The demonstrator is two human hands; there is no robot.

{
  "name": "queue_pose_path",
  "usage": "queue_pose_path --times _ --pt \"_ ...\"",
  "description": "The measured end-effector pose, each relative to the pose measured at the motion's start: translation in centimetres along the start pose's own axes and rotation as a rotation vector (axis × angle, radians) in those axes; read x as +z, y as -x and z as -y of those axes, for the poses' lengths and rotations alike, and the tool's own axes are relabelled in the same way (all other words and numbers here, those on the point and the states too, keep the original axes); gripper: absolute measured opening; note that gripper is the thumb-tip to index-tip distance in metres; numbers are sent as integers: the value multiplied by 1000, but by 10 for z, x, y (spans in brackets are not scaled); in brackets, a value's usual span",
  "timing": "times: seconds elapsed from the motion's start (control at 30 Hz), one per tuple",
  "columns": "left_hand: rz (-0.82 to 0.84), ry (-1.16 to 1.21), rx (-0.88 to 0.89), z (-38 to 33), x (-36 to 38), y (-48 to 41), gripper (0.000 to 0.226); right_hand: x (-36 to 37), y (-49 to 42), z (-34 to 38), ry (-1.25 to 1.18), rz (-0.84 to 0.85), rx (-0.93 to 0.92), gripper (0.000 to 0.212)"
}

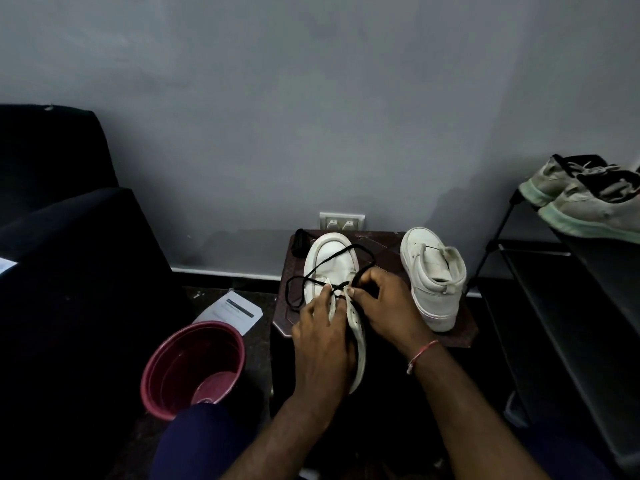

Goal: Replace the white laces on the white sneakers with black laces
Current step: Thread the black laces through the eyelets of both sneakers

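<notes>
I'm watching a white low-top leather sneaker being laced on the small dark brown surface. Its toe points at the grey wall and its heel hangs over the near edge. A thin black lace runs through the lower eyelets and crosses once over the tongue. Its slack loops over the toe and off the left side.

The left hand holds the sneaker by its left eyelet flap, fingers curled round it. The right hand keeps a narrow grip, thumb and fingertip pinching the black lace at the right row of eyelets.

A second white sneaker stands just beside the first on the right, heel toward me. A bundled black cord lies at the far left corner of the surface. On the floor to the left are a maroon plastic bucket and a printed sheet of paper.
</notes>
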State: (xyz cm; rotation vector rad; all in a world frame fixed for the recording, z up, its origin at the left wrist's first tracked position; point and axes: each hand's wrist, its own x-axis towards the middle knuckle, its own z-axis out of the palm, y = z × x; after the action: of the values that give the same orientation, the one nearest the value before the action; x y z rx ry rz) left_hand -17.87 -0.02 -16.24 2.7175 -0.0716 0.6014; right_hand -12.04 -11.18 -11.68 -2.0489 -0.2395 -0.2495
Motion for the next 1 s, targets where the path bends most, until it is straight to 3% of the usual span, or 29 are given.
queue_pose_path --times 0.23,0.43,0.57,0.6,0.7,0.8,1.0 --pt "-8 30 3 -1 1 5 56 -7 -4 -4 -202 128 181 22" --pt "15 38 -31 0 -1 -9 46 -1 -4 -4 -78 97 68 20" --pt "190 105 -122 0 -10 -33 38 7 5 -2 -37 136 18 29" --pt "235 86 -120 2 -13 -40 35 8 6 -3 -95 153 58 26" --pt "351 -27 -30 3 -24 -61 25 4 3 -5 -88 221 91 53" --pt "364 -156 -70 -1 -36 -85 20 2 -6 -14 -114 298 107 52" --pt "364 -196 -83 -7 -19 -92 20 17 1 -18 -113 77 163 43"
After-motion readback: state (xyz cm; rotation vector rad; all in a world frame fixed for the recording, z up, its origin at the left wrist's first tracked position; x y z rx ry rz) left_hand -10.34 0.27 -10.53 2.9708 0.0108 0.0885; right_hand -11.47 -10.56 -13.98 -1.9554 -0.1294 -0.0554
